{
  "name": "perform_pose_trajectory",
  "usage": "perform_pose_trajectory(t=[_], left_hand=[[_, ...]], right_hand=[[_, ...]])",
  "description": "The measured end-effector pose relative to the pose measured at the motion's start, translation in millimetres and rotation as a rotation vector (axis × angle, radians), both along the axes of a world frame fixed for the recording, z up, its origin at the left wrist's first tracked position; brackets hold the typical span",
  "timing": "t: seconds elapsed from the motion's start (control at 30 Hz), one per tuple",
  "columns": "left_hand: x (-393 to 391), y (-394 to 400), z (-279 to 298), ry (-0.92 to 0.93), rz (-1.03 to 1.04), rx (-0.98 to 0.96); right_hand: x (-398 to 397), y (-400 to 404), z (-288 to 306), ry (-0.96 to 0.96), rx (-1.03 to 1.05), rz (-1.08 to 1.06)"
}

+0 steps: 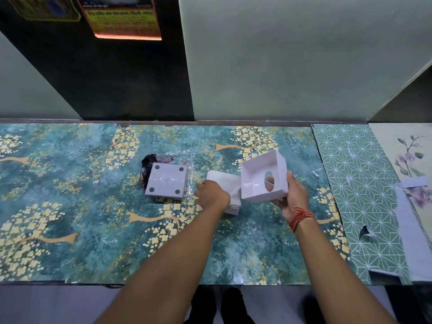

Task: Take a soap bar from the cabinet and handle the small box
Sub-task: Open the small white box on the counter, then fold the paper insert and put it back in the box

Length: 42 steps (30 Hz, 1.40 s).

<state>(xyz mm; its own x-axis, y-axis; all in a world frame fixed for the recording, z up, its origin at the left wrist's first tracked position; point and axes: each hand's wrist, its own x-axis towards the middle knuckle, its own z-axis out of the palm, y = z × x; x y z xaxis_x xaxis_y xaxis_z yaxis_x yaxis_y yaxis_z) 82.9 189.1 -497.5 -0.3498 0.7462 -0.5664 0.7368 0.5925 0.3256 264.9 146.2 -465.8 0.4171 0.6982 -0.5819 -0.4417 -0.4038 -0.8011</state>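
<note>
My right hand [293, 195] holds a small white open box shell [259, 174] tilted up above the table; an oval hole in its bottom shows my fingers behind it. My left hand [211, 194] rests on a stack of white tissues [224, 183] lying on the table just left of the shell, fingers closed on it. Further left lies the box's flat white base [166, 183], upside down, with dark round feet at its corners. No soap bar or open cabinet is visible.
A crumpled clear plastic wrapper with a black and red pack [149, 163] lies under and behind the base. The table [70, 206] carries a teal floral sheet; a green patterned sheet [364, 188] and a pale flower sheet [411, 160] lie at right. A dark panel and grey wall stand behind.
</note>
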Motion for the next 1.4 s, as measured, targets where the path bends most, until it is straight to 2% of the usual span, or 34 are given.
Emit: perform_pose_trajectory(t=[0.13, 0.3, 0.53, 0.63, 0.83, 1.17, 1.27, 1.4], left_hand=[[-1.5, 10.5, 0.5, -0.058, 0.059, -0.075], [-10.7, 18.8, 4.7, -0.142, 0.001, -0.139], [3.1, 9.2, 6.8, -0.034, 0.063, -0.059], [8.0, 4.6, 9.3, -0.061, 0.093, -0.025], [-1.1, 5.1, 17.9, -0.146, 0.067, -0.079], [-8.5, 2.7, 4.1, -0.137, 0.076, -0.069], [-12.7, 5.3, 9.1, -0.268, 0.091, -0.031], [-29.5, 9.8, 22.1, -0.651, 0.3, 0.052]], right_hand=[[2.8, -5.2, -2.3, -0.016, 0.001, -0.043], [9.5, -8.5, 0.8, -0.037, 0.0, -0.091], [14.7, -12.6, -0.3, -0.062, -0.021, -0.117], [12.2, -14.5, -1.1, -0.06, -0.021, -0.131], [10.1, -18.5, -5.1, -0.094, -0.05, -0.114], [11.7, -21.0, -16.1, -0.081, -0.073, -0.127], [13.9, -23.3, -20.9, -0.043, -0.065, -0.136], [14.2, -24.1, -30.9, -0.006, -0.084, -0.128]])
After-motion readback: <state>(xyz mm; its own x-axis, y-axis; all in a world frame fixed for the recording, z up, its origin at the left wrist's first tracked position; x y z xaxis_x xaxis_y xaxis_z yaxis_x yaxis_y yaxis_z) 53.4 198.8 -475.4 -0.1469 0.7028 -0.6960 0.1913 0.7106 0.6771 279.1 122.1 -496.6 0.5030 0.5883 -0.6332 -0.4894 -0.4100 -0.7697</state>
